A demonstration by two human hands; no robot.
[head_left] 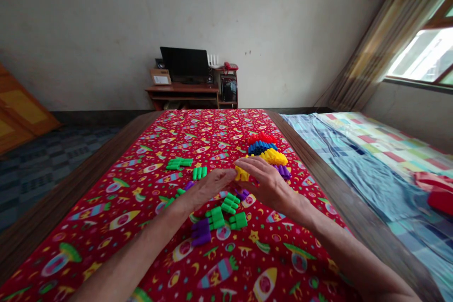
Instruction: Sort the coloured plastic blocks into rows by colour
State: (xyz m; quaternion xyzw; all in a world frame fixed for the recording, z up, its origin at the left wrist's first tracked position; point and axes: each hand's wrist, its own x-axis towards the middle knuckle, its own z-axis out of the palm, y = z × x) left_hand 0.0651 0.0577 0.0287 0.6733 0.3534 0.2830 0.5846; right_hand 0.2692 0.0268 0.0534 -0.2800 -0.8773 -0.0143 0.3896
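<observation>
Both of my hands meet over a red rocket-print cloth (148, 245) on a table. My left hand (208, 186) pinches a yellow toy block (241, 174) at its fingertips. From the right, my right hand (267, 181) touches the same block with its fingers bent over it. Just behind lies a row of sorted blocks: red (262, 138), blue (261, 146), yellow (274, 156) and purple (284, 171). Loose green blocks (230, 204) and a purple block (201, 232) lie under my wrists.
More green blocks (179, 163) lie further left on the cloth. A bed with a checked sheet (357, 151) stands right of the table. A desk with a dark monitor (184, 63) is against the far wall. A curtained window (421, 52) is at the right.
</observation>
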